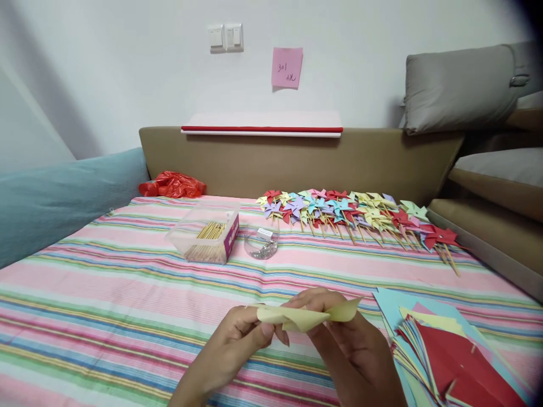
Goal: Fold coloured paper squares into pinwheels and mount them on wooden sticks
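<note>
Left hand (229,347): fingers pinched on paper (297,319)
Right hand (363,347): likewise pinched
Paper: seemingly mid-shaping; wants light, steady pressure
Pinwheels (340,208): one o'clock

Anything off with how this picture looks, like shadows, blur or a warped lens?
Head view: dark, blurred patch in the upper right corner; head view: soft shadows below the pink note and the wall switches; head view: wide-angle stretching towards the sides; head view: lettering on the plastic box's purple label too small to read.
</note>
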Motion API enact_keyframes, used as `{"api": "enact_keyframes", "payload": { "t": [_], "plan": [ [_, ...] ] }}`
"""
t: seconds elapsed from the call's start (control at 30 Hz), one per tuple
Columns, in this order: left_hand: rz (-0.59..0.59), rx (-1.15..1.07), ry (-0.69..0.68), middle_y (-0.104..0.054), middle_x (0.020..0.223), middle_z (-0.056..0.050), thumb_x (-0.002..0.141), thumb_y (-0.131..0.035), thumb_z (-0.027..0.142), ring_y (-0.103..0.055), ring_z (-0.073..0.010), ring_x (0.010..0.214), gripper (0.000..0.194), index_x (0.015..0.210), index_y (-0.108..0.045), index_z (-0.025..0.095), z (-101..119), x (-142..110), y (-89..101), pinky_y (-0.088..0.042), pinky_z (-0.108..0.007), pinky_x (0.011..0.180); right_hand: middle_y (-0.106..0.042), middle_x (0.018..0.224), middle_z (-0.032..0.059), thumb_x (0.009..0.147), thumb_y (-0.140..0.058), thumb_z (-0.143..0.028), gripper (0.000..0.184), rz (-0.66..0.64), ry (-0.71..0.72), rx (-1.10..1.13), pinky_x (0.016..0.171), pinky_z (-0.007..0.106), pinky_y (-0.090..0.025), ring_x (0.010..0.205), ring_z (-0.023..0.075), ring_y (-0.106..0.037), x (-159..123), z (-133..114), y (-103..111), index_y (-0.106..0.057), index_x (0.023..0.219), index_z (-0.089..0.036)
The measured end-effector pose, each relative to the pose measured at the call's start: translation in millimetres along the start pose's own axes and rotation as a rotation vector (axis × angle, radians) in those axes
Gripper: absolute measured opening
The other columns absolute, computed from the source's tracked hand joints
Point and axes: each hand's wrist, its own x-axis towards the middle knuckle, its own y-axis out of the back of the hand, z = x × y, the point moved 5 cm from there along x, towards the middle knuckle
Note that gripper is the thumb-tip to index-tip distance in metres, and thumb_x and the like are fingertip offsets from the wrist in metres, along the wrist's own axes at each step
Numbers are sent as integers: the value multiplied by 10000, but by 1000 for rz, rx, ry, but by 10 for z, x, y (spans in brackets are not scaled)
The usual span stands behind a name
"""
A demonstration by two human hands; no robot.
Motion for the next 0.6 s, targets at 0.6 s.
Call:
{"api": "enact_keyframes", "payload": {
  "t": [0.6],
  "plan": [
    [-25, -170, 36, -301, 580, 32, 890, -604, 588, -227, -114, 553, 482, 789, -741, 137, -84, 11, -110, -160, -299, 559, -740, 878, 31, 878, -716, -385, 186, 283, -245, 190, 782, 299, -556, 862, 203, -687, -87, 204, -17, -731, 971, -224]
  ]
}}
